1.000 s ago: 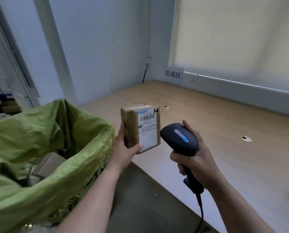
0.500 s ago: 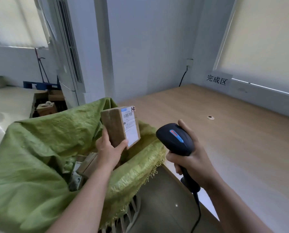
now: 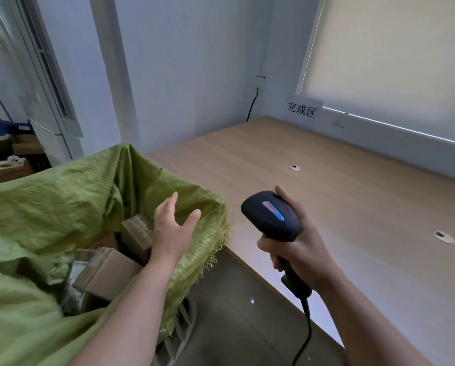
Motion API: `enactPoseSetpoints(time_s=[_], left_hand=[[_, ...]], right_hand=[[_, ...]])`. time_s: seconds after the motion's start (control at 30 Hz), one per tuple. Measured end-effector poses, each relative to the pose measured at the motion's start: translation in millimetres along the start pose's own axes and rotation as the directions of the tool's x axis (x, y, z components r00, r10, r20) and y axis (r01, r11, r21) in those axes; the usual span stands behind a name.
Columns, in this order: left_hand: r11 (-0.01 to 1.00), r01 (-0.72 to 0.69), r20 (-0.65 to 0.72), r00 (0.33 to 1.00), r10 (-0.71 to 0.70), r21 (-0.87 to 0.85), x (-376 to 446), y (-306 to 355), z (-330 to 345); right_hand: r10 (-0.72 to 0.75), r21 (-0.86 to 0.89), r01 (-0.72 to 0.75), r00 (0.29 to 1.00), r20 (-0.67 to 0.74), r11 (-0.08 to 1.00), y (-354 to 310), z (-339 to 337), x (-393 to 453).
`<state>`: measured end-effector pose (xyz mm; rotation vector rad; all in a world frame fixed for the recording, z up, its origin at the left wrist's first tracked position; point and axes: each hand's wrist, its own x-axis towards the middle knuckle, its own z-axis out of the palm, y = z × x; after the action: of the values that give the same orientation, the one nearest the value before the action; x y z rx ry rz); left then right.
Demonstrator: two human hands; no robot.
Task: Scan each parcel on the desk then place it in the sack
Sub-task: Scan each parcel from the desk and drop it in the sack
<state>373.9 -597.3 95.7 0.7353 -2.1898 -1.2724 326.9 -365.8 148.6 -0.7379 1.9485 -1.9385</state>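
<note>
Over the sack, head view: left hand hovers above the crumpled green woven sack, fingers spread, holding nothing.
Parcels: brown cardboard parcels lie inside the sack.
Right hand: fingers wrapped round the black handheld barcode scanner.
Desk: the light wooden desk shows no parcels in view.
Progress: apparently near finished; anything out of frame is unknown.
</note>
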Motion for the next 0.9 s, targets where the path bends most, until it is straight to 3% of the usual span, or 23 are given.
enactPoseSetpoints(time_s=[0.27, 0.47, 0.9], left_hand=[[0.989, -0.122, 0.232, 0.968, 0.100, 0.084, -43.0, 52.1, 86.9], [0.960, -0.255, 0.400, 0.897, 0.188, 0.119, -110.3, 109.0, 171.7], [0.909, -0.417, 0.541, 0.770, 0.337, 0.027, -250.8, 210.9, 331.9]], right_hand=[[-0.021, -0.035, 0.016, 0.987, -0.160, 0.999, -6.6, -83.7, -58.4], [-0.015, -0.057, -0.001, 0.959, -0.283, 0.998, -16.2, -172.7, -135.7], [-0.046, -0.074, 0.013, 0.883, -0.467, 0.997, -21.7, -342.6, -268.5]])
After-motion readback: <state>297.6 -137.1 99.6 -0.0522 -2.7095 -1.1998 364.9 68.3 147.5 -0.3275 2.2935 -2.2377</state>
